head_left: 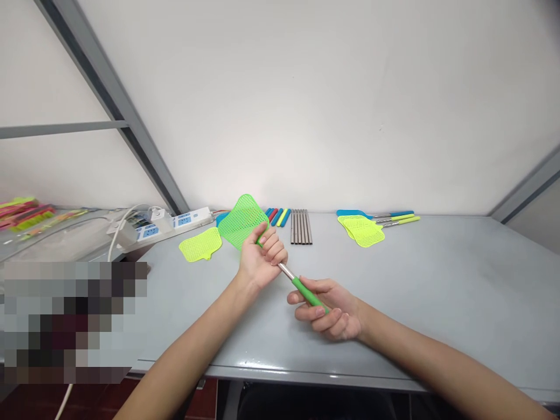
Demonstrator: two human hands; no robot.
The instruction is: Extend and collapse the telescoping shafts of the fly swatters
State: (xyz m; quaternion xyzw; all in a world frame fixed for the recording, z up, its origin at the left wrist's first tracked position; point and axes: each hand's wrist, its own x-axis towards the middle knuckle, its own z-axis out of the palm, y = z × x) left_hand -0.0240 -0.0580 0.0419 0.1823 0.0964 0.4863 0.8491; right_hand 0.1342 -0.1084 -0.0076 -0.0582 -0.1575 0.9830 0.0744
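A green fly swatter (240, 220) is held slantwise above the grey table, its mesh head up and to the left. Wrapped round the swatter near the base of its head is my left hand (265, 256), closed. A short stretch of metal rod shows below that fist. My right hand (330, 309) has its fingers curled round the green grip (308, 291) at the lower end. Behind my left hand lie a loose yellow mesh head (201, 245), several coloured grips (278, 217) and a row of metal tubes (301, 227).
Yellow and blue swatters (363, 229) with handles lie at the back right of the grey table (437, 291). White power strips (175, 223) with a cable stand at the left edge. Further left are pink and yellow items (26, 216). A wall rises behind.
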